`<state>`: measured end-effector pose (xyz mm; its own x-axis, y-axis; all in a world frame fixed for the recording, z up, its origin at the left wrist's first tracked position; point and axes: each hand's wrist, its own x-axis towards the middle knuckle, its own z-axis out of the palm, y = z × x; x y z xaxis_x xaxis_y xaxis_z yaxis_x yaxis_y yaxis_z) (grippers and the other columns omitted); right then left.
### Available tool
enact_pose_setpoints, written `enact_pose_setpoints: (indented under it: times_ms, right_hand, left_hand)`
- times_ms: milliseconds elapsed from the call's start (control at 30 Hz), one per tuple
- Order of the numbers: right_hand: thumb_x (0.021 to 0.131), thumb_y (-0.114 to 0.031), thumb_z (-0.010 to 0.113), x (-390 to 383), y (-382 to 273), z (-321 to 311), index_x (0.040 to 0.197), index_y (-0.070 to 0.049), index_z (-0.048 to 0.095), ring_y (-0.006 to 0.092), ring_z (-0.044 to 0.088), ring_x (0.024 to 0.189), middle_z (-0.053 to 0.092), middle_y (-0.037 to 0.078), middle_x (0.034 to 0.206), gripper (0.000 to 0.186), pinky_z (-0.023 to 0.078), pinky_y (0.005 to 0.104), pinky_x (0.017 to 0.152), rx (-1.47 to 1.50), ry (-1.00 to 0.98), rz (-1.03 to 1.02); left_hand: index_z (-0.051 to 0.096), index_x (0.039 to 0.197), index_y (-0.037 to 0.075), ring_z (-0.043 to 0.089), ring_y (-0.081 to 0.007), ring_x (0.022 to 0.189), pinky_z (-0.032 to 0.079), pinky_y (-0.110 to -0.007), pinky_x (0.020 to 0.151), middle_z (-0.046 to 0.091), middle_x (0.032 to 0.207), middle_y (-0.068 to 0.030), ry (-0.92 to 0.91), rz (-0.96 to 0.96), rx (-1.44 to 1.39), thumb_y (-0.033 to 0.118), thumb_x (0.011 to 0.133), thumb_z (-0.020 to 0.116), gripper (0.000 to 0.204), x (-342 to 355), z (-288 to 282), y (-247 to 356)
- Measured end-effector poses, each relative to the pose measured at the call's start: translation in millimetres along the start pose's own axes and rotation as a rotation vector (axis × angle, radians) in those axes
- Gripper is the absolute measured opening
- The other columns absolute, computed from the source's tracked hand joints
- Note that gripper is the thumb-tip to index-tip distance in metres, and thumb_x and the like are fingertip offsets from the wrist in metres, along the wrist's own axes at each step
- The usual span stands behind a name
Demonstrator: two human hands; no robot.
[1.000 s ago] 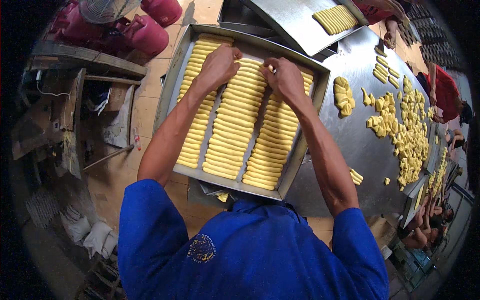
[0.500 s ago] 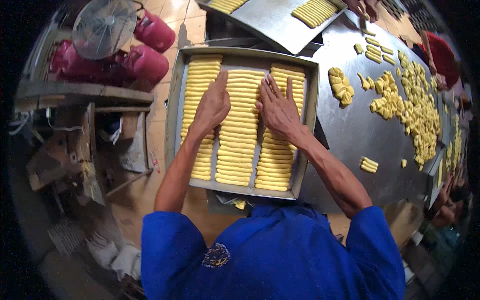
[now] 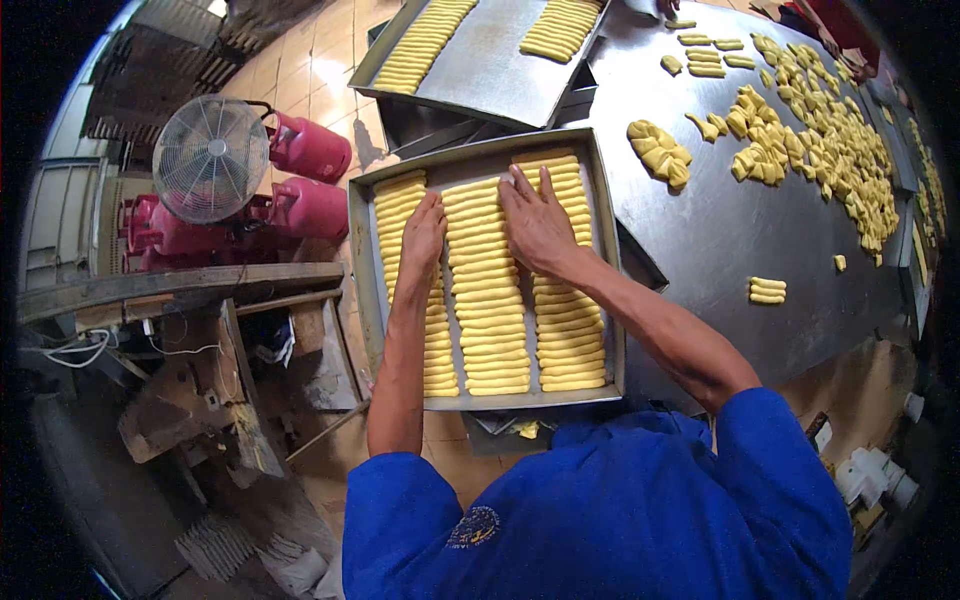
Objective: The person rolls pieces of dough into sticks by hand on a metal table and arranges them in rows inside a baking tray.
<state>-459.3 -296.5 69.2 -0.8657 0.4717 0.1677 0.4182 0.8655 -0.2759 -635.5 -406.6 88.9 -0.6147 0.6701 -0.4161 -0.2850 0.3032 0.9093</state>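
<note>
A metal tray (image 3: 614,340) holds three long columns of thin yellow dough sticks (image 3: 490,340) laid side by side. My left hand (image 3: 423,235) rests at the gap between the left and middle columns, near their upper part, fingers bent and pressed together; whatever is under its fingertips is hidden. My right hand (image 3: 537,225) lies over the middle and right columns with its fingers apart, fingertips on the dough.
A second tray (image 3: 490,85) with dough sticks sits beyond mine, over stacked trays. The steel table (image 3: 700,340) bears loose dough pieces (image 3: 830,170) on the right. At left are a fan (image 3: 212,158), pink gas cylinders (image 3: 310,208) and a wooden bench (image 3: 180,285).
My right hand has gone from curled fingers at the columns' top to spread fingers lying on the dough. My left hand has slid slightly down the tray. The whole view has shifted.
</note>
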Motion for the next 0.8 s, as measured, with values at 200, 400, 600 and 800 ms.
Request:
enact_pose_setpoints:
  times_ms: [200,400,600,800]
  right_hand:
    - [0.093,-0.006,0.049,-32.9,11.6,-35.1,0.147,0.005,0.040,0.0377,0.033,0.148,0.045,0.022,0.151,0.056,0.016,0.0546,0.126,0.097,0.078,0.068]
    - [0.087,0.004,0.057,-142.1,54.2,-111.0,0.130,0.002,0.056,0.0406,0.047,0.137,0.056,0.023,0.139,0.042,0.041,0.0491,0.115,0.369,0.255,0.251]
    - [0.093,-0.003,0.056,-274.0,121.6,-130.0,0.124,0.000,0.062,0.0394,0.058,0.123,0.065,0.019,0.124,0.032,0.048,0.0439,0.104,0.302,0.388,0.692]
    - [0.100,-0.014,0.052,-411.9,237.9,-116.9,0.129,0.000,0.061,0.0407,0.058,0.122,0.063,0.023,0.128,0.033,0.049,0.0449,0.099,0.325,0.487,1.259]
  left_hand:
    - [0.052,0.139,-0.004,0.061,-0.0253,0.115,0.048,-0.037,0.099,0.063,0.126,-0.0169,0.126,0.503,0.645,0.012,0.101,0.051,0.042,-4.8,13.7,-11.2]
    - [0.071,0.118,0.007,0.060,-0.0337,0.106,0.046,-0.044,0.095,0.066,0.110,-0.0163,0.064,0.910,1.030,0.018,0.095,0.063,0.026,27.9,57.1,-21.7]
    - [0.076,0.109,0.010,0.060,-0.0344,0.103,0.045,-0.044,0.091,0.067,0.102,-0.0151,0.061,0.950,1.036,0.015,0.088,0.071,0.021,31.0,52.2,-27.0]
    - [0.063,0.134,0.002,0.061,-0.0340,0.115,0.045,-0.043,0.102,0.065,0.121,-0.0215,0.121,0.824,0.933,0.028,0.097,0.069,0.045,21.2,64.0,-18.1]
